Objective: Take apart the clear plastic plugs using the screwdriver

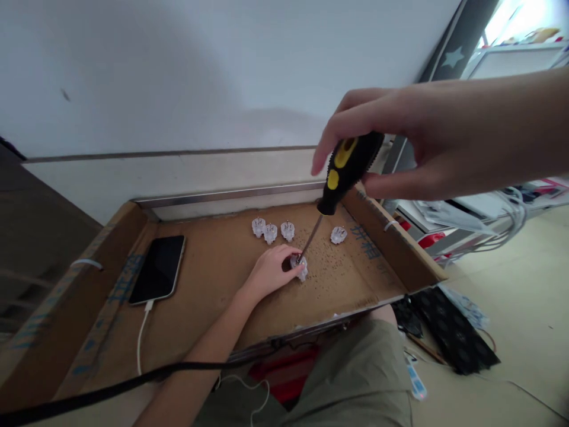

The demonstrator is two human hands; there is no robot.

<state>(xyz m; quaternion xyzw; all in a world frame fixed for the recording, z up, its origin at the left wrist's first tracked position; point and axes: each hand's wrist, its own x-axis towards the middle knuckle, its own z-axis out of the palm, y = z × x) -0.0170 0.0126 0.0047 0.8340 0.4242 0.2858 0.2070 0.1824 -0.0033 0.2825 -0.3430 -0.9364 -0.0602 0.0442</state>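
My right hand (391,133) is curled round the black-and-yellow handle of a screwdriver (347,166), which leans with its shaft pointing down and to the left. The tip reaches a small clear plastic plug piece (301,270), though the exact contact point is too small to make out. Thumb and fingers of my left hand (273,265) pinch that piece against the cardboard. Just behind it lie three similar clear plug pieces (270,232) with metal pins upward. Another clear plug piece (338,235) sits to the right. Many tiny dark bits (326,261), perhaps screws, are scattered around.
The work surface is a shallow cardboard tray (208,267) with raised sides. A phone (157,270) on a white cable (141,341) lies at its left. A black strap or cable (115,385) crosses in front. Behind stands a white wall (178,77). Assorted items (453,326) lie on the floor at right.
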